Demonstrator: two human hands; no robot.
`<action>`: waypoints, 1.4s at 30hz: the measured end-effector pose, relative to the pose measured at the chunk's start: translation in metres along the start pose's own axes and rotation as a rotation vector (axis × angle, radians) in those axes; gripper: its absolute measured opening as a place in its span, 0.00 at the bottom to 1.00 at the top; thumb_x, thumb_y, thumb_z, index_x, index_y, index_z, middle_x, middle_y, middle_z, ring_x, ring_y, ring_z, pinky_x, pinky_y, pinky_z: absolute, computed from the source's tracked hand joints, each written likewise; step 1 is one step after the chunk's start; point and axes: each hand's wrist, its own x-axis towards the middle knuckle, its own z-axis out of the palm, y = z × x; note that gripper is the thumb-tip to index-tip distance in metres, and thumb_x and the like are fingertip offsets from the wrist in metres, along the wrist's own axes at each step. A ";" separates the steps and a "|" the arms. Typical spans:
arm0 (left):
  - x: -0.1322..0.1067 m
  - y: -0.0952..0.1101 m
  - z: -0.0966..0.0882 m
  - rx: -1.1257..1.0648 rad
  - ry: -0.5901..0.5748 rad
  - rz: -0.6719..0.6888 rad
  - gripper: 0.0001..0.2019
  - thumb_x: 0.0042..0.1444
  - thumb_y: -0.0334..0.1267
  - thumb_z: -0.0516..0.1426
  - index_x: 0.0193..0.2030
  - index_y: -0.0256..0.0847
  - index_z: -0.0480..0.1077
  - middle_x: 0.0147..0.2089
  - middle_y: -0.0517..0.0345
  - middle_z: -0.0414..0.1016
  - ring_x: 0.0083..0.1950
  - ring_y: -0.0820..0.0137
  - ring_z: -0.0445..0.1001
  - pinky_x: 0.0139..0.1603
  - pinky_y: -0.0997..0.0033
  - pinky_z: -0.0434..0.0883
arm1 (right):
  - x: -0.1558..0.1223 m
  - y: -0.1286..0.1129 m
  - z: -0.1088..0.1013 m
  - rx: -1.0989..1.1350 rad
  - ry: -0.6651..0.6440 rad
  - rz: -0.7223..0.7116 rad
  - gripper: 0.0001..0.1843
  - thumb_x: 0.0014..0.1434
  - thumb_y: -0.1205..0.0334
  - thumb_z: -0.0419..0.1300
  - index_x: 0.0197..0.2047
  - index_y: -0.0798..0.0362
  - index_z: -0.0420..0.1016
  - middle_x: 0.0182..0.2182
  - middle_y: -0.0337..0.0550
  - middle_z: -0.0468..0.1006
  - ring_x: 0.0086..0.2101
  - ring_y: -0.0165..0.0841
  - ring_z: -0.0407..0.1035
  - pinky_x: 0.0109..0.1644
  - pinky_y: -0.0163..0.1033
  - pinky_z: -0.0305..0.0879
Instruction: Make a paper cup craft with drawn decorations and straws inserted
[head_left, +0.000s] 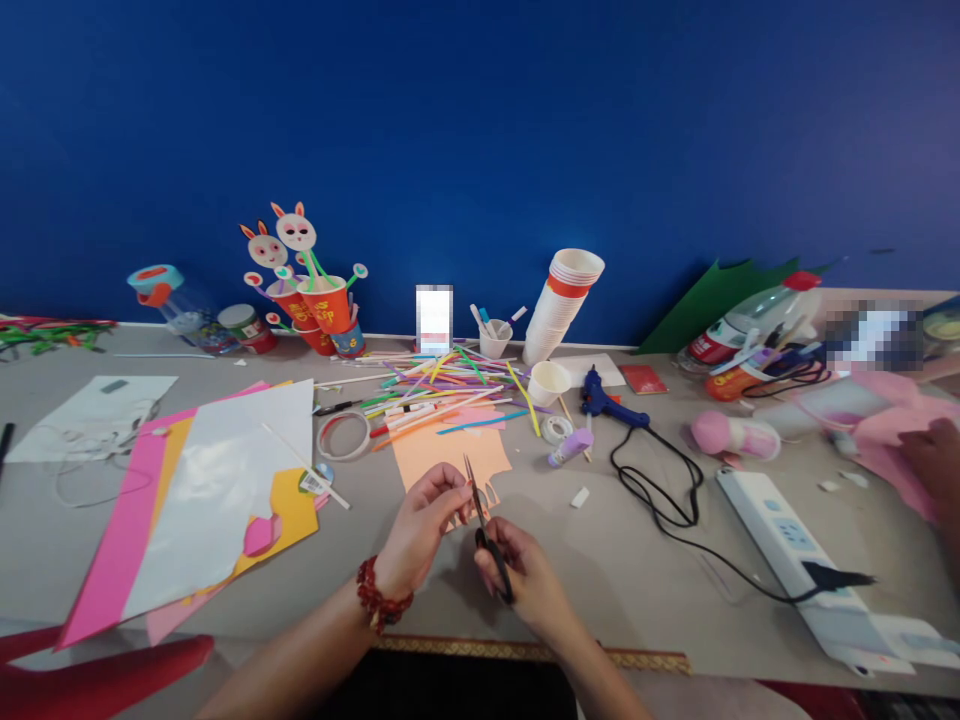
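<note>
My right hand (521, 572) is closed through the black handles of a pair of scissors (481, 515), whose narrow blades point away from me. Beside the blades, my left hand (426, 520) is pinched, thumb against fingers, on something too small to make out. A beaded red bracelet (382, 598) circles the left wrist. Just beyond both hands lies a pale orange sheet of paper (427, 455) with ragged, cut-out edges, partly covered by the left fingers. Over its far side spreads a pile of coloured pipe cleaners and sticks (450, 380).
Coloured paper sheets (195, 500) lie at left. Two rabbit-faced cup figures (326, 305) stand behind. Stacked paper cups (559, 305), a blue glue gun (604, 400) with a black cord, a glue stick (571, 447) and a power strip (795, 550) are to the right. Another person's hand (934, 460) shows far right.
</note>
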 end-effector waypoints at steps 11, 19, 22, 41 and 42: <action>-0.001 0.002 0.000 0.012 0.003 -0.004 0.07 0.53 0.37 0.61 0.30 0.39 0.67 0.24 0.63 0.67 0.27 0.75 0.63 0.32 0.75 0.61 | 0.000 0.007 0.000 -0.028 0.000 -0.005 0.32 0.46 0.29 0.62 0.26 0.49 0.55 0.15 0.28 0.58 0.17 0.23 0.49 0.20 0.31 0.44; -0.001 0.004 -0.007 0.015 -0.036 -0.018 0.08 0.51 0.37 0.63 0.31 0.40 0.68 0.25 0.65 0.67 0.28 0.76 0.64 0.34 0.75 0.62 | -0.003 -0.002 -0.006 -0.094 -0.023 0.003 0.32 0.46 0.29 0.61 0.25 0.49 0.55 0.14 0.28 0.59 0.17 0.23 0.49 0.21 0.32 0.44; 0.000 0.007 -0.011 0.052 -0.062 -0.018 0.07 0.51 0.37 0.63 0.30 0.40 0.68 0.25 0.65 0.67 0.28 0.76 0.65 0.32 0.76 0.61 | -0.004 -0.004 -0.008 -0.105 -0.033 0.011 0.32 0.45 0.28 0.61 0.24 0.49 0.56 0.14 0.28 0.59 0.17 0.23 0.49 0.21 0.32 0.45; 0.003 0.027 -0.015 0.251 -0.197 -0.055 0.10 0.49 0.40 0.65 0.28 0.38 0.68 0.27 0.60 0.70 0.25 0.77 0.61 0.25 0.78 0.58 | -0.013 -0.009 -0.016 -0.111 -0.079 0.105 0.24 0.51 0.42 0.64 0.26 0.50 0.57 0.16 0.28 0.61 0.17 0.24 0.55 0.22 0.30 0.52; 0.004 0.028 -0.015 0.252 -0.202 -0.059 0.11 0.49 0.40 0.65 0.28 0.38 0.68 0.27 0.60 0.70 0.25 0.77 0.61 0.25 0.78 0.58 | -0.013 -0.010 -0.017 -0.110 -0.087 0.110 0.24 0.51 0.42 0.64 0.26 0.50 0.57 0.16 0.28 0.61 0.17 0.24 0.55 0.22 0.30 0.51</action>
